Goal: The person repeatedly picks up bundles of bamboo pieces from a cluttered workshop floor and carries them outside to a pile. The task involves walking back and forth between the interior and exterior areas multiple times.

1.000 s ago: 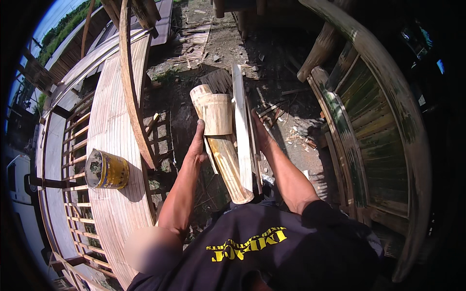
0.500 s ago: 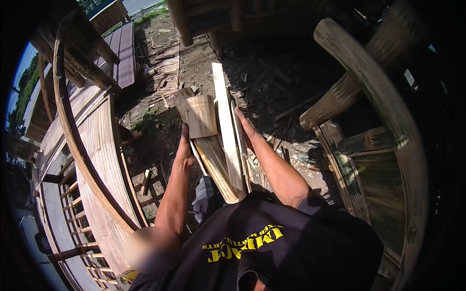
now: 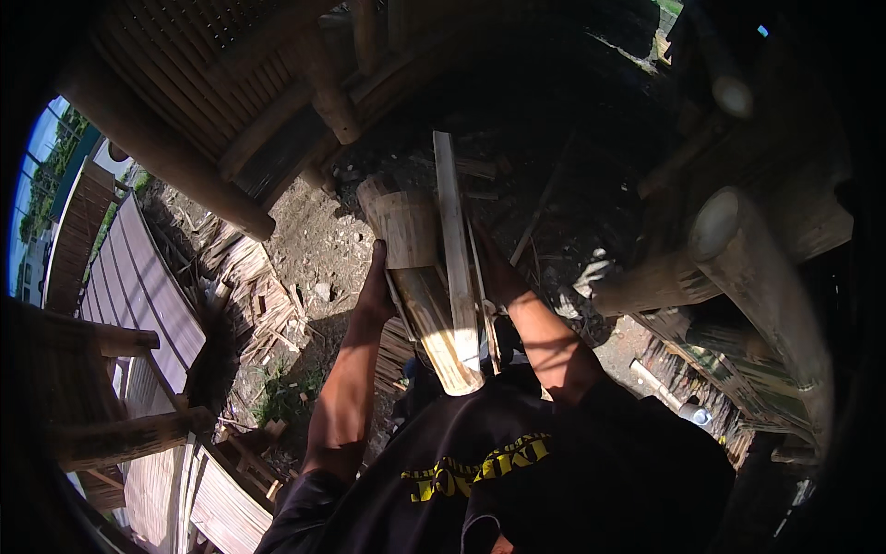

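Between my two hands is a bundle of split bamboo and wood pieces, its lower end close to my shirt. A short, wide bamboo piece [image 3: 404, 231] is at its upper left. Below that, a longer bamboo piece [image 3: 432, 323] slants toward me. One pale wooden slat [image 3: 454, 235] stands along the bundle's right part and reaches farthest forward. My left hand [image 3: 374, 291] grips the left side, thumb along the edge. On the right side, my right hand [image 3: 496, 270] is closed against the thinner strips, in deep shade with its fingers mostly hidden.
Bamboo furniture frames stand ahead [image 3: 318, 83] and at the right [image 3: 771, 286], with thick poles jutting inward. At the left lie a ribbed brown panel [image 3: 143, 277] and slatted bamboo pieces [image 3: 221, 499]. Bamboo scraps [image 3: 254, 295] litter the dirt ground. A pale tool-like object [image 3: 674, 395] lies lower right.
My view has turned to the right, so the furniture and panels have shifted across it. The bundle stays between my hands and has passed mostly into shade.
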Demonstrator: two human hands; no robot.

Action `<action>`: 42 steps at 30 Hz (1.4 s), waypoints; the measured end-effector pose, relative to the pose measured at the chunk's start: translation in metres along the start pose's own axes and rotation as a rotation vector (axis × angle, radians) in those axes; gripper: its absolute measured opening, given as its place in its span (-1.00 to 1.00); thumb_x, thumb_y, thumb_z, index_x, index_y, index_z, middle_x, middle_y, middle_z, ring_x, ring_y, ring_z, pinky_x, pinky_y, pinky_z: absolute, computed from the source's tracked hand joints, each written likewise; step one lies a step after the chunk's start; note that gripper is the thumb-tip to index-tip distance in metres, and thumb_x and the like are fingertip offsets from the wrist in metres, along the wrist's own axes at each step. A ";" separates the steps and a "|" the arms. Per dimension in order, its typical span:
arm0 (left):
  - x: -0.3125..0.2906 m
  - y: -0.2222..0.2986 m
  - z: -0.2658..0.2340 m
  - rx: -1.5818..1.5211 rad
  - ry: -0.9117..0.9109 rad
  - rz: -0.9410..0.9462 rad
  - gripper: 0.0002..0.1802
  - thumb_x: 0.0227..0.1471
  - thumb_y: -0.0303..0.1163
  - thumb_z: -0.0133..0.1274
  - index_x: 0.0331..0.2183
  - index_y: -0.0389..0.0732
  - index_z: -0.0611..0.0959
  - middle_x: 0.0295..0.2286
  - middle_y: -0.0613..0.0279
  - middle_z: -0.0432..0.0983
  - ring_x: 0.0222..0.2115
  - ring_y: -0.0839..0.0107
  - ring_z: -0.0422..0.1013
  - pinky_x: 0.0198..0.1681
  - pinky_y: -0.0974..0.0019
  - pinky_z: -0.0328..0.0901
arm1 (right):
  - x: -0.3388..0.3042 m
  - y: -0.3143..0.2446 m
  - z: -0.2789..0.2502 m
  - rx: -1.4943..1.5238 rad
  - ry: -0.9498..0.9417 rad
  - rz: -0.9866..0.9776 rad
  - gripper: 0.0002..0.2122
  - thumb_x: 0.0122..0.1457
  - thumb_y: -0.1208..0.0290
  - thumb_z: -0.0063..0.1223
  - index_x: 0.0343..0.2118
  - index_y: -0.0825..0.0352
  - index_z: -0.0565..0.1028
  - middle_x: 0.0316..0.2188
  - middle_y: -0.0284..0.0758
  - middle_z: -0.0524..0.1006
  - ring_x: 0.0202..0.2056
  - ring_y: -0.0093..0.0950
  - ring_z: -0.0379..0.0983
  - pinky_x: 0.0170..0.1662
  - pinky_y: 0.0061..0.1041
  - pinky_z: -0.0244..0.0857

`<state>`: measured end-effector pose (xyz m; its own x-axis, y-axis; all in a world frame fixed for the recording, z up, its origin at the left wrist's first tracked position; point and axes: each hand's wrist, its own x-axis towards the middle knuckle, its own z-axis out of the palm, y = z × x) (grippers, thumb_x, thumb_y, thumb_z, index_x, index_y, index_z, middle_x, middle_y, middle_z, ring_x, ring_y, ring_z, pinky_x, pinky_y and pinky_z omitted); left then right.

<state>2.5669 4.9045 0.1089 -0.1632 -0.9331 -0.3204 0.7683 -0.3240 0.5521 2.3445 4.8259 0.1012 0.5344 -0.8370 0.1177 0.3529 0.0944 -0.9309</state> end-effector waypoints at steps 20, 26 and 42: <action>0.756 0.155 0.191 0.146 -0.404 -0.199 -0.11 0.13 0.29 -0.19 0.23 -0.19 0.17 0.13 -0.02 0.23 0.11 0.11 0.25 0.15 0.06 0.23 | 0.513 -0.073 -0.502 0.442 0.516 0.165 -0.35 0.10 -0.30 -0.06 0.05 0.18 0.39 -0.27 -0.27 0.50 -0.30 -0.32 0.54 -0.31 -0.18 0.50; 1.007 0.162 0.261 0.230 -0.480 -0.334 -0.15 0.16 0.27 -0.23 0.23 -0.18 0.17 0.13 -0.01 0.23 0.12 0.15 0.26 0.15 0.09 0.24 | 0.642 -0.107 -0.674 0.562 0.583 0.022 -0.40 0.14 -0.27 -0.09 -0.03 0.20 0.46 -0.32 -0.28 0.53 -0.34 -0.40 0.54 -0.34 -0.34 0.51; 1.632 0.126 0.534 0.382 -0.630 -0.596 -0.03 0.06 0.36 -0.16 0.22 -0.21 0.21 0.10 0.00 0.31 0.06 0.17 0.35 0.10 0.12 0.30 | 0.944 -0.232 -1.190 1.107 0.703 -0.209 -0.41 0.17 -0.25 -0.12 -0.02 0.20 0.47 -0.23 -0.31 0.58 -0.22 -0.45 0.53 -0.14 -0.34 0.50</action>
<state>2.0669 3.2577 0.0666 -0.8530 -0.4741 -0.2180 0.2142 -0.6991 0.6822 1.8534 3.3728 0.0166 0.0037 -0.9566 -0.2914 0.9937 0.0362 -0.1064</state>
